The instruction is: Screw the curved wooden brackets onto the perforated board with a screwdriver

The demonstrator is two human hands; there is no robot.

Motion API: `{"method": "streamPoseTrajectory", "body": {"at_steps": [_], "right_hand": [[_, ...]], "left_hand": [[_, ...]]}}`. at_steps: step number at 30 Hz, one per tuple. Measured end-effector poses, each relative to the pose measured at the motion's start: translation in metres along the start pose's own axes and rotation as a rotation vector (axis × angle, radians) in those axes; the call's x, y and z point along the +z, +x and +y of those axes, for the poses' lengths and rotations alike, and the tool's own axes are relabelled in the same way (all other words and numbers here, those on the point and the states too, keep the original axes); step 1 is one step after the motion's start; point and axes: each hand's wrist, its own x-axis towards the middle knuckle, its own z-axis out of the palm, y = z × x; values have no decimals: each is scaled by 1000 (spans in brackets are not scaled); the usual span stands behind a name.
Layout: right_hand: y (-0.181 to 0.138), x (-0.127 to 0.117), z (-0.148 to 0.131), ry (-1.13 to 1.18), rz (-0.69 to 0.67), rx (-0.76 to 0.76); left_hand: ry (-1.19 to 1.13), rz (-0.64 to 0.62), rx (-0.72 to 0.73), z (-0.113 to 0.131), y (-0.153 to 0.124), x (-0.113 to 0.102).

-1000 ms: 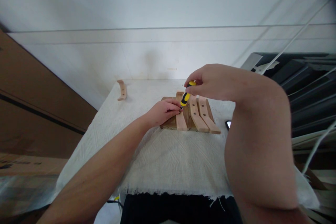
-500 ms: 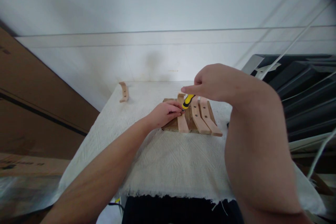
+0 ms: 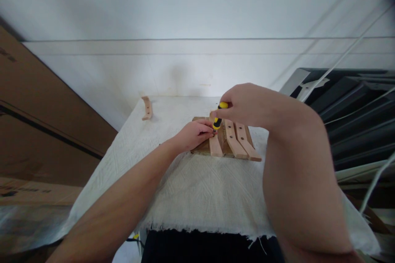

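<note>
My right hand (image 3: pixel 243 104) is closed around the handle of a small yellow-and-black screwdriver (image 3: pixel 217 122), held tilted with its tip down. That tip meets a curved wooden hook piece (image 3: pixel 216 148) lying across a brown wooden board (image 3: pixel 201 148). Beside the tip, my left hand (image 3: pixel 195 134) rests on the board's left side, thumb and fingertips pinched together; what they hold is too small to tell. Two more bent wooden pieces, one nearer (image 3: pixel 235 144) and one at the right edge (image 3: pixel 243 137), lie on the board, each with two dark holes or screws.
A loose curved wooden piece (image 3: pixel 147 109) lies at the back left of the white cloth (image 3: pixel 203 193) covering the table. Behind stands a white wall (image 3: pixel 123 70). Large cardboard boxes (image 3: pixel 40 131) are at left, dark panels (image 3: pixel 364 115) and a white cord (image 3: pixel 348 57) at right.
My right hand has shifted from a pointing finger over the screwdriver's end to a grip around its handle, and the screwdriver stands more upright. My left hand stays in place.
</note>
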Motion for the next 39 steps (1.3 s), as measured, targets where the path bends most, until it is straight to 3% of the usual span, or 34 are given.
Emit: {"method": "streamPoseTrajectory", "body": {"at_steps": [4, 12, 15, 20, 27, 29, 33, 36, 39], "right_hand": [[11, 11, 3, -28, 138, 142], [-1, -2, 3, 56, -22, -92], [1, 0, 5, 16, -12, -26], [15, 14, 6, -13, 142, 128], [2, 3, 4, 53, -50, -86], [1, 2, 5, 21, -42, -17], [8, 9, 6, -19, 105, 161], [15, 12, 6, 17, 142, 103], [15, 9, 9, 57, 74, 4]], "left_hand": [[-23, 1, -1, -2, 0, 1], [10, 5, 6, 1, 0, 0], [4, 4, 9, 1, 0, 0], [-14, 3, 7, 0, 1, 1], [12, 2, 8, -1, 1, 1], [8, 6, 9, 0, 1, 1], [-6, 9, -2, 1, 0, 1], [-7, 6, -11, 1, 0, 0], [-12, 6, -8, 1, 0, 1]]}}
